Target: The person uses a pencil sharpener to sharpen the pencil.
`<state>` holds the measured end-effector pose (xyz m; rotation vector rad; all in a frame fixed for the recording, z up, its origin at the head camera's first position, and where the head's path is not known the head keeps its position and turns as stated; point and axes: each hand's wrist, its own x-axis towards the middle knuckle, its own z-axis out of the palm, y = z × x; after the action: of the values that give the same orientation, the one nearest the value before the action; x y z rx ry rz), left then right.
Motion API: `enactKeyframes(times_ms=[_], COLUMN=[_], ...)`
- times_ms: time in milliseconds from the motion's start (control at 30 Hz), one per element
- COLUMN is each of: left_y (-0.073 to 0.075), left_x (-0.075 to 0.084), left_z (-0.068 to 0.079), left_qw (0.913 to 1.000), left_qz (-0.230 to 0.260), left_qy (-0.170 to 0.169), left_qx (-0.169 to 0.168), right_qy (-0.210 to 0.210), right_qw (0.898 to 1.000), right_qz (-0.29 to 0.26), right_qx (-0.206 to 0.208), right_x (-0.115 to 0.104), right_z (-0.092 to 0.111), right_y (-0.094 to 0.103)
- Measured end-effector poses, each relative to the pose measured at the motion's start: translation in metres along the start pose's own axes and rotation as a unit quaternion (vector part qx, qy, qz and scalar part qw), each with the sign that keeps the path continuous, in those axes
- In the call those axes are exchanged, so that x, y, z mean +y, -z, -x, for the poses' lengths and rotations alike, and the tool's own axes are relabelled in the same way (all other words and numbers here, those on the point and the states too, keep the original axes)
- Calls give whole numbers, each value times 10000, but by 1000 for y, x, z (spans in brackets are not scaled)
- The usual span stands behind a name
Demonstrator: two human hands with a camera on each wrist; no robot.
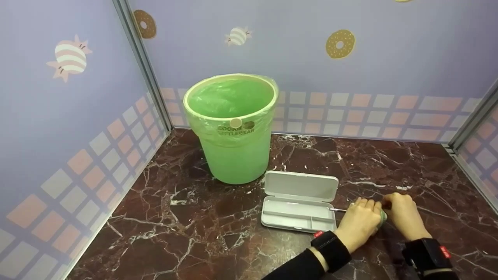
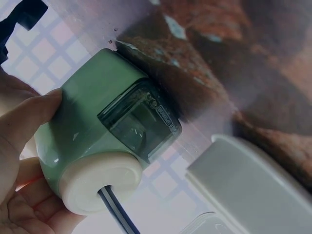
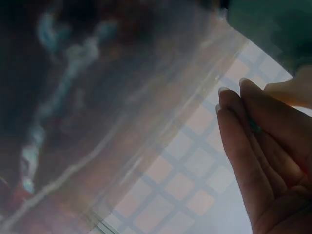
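Note:
My left hand grips a green pencil sharpener with a cream round front and a dark clear shavings drawer. A dark striped pencil sticks into the front hole; in the head view its far end reaches over the open pencil case. At the sharpener's back, my right hand has its fingers and thumb brought together around a small green part, seemingly the crank handle and mostly hidden by the fingers. Left of the hands lies the white pencil case, its lid raised.
A green waste bin lined with a clear bag stands behind the case. Small pale scraps dot the dark marbled tabletop near the bin. Patterned panels enclose the back and sides.

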<state>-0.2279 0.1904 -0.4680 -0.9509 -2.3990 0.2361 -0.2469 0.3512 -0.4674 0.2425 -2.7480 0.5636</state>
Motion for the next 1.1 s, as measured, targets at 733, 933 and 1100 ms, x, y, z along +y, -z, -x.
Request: enactKeyframes(times_ms=[733,933,1100], left_y=[0,0,1], left_x=[0,0,0], left_z=[0,0,0], left_qw=[9999,9999,9999], left_qz=[43,12,-9], left_qy=[48,93,82], left_qx=[-94,-40,-74], right_qy=[-375,-436,-366], right_qw=[9835,9750,9722], right_qz=[-648,-926,-886], right_qx=[-1650,-1971,-2137], right_x=[9,6,3], right_z=[22,31,34], right_y=[5,15,23])
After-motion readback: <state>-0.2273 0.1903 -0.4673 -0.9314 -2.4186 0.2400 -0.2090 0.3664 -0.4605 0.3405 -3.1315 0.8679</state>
